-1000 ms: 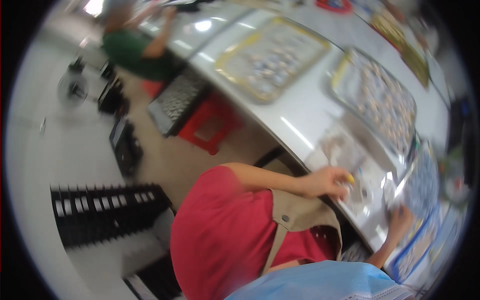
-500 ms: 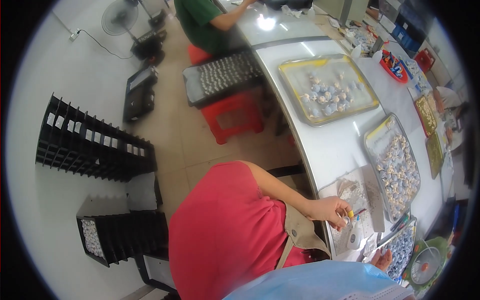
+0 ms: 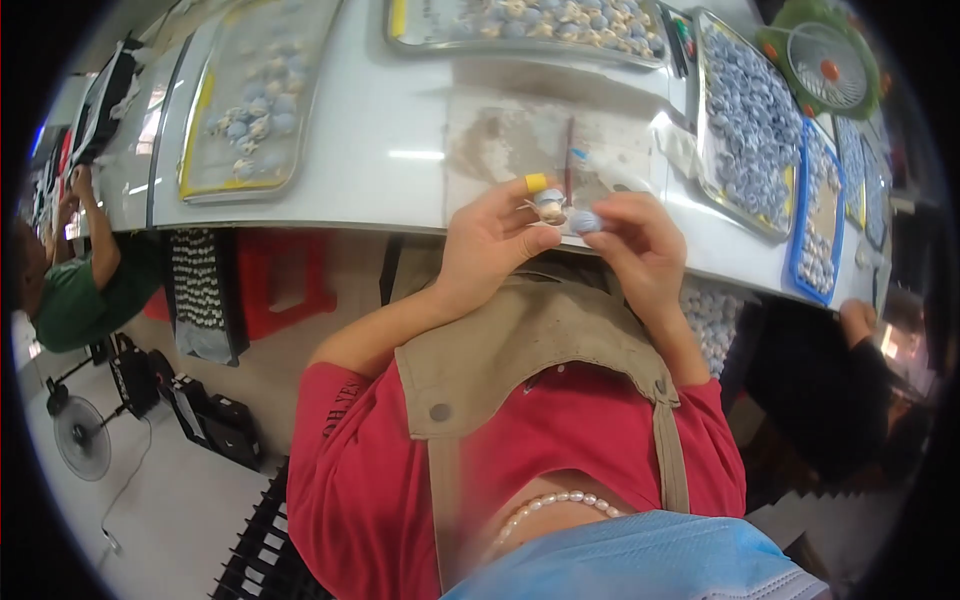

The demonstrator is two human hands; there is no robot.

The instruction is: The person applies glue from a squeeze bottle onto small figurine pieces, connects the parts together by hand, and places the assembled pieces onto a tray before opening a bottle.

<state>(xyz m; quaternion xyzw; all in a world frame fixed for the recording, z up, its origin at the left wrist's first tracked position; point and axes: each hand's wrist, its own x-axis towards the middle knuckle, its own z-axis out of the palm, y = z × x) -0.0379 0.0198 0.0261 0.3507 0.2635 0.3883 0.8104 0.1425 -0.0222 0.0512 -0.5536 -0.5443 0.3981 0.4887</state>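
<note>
In front of my apron, over the near edge of the white table, my left hand (image 3: 488,238) pinches a small cream-and-blue-grey figurine part (image 3: 550,207). Yellow tape (image 3: 536,183) wraps one of its fingers. Close beside it, my right hand (image 3: 642,245) holds a small round blue-grey piece (image 3: 584,221) between thumb and fingers. The two parts are almost together; whether they touch I cannot tell. Beyond my hands, a stained work sheet (image 3: 510,130) lies on the table with a thin dark red stick-like tool (image 3: 569,160) on it.
Trays of cream-and-blue pieces stand at the back (image 3: 420,42) and left (image 3: 190,150). On the right are a tray of blue-grey pieces (image 3: 745,130), a blue-rimmed tray (image 3: 800,240), crumpled white paper (image 3: 680,148) and a green fan (image 3: 825,65). A co-worker in green (image 3: 90,290) sits at far left.
The view has swung round toward the table and my body. My right hand has come from beside the blue-grey pieces to my left hand, now holding a round piece.
</note>
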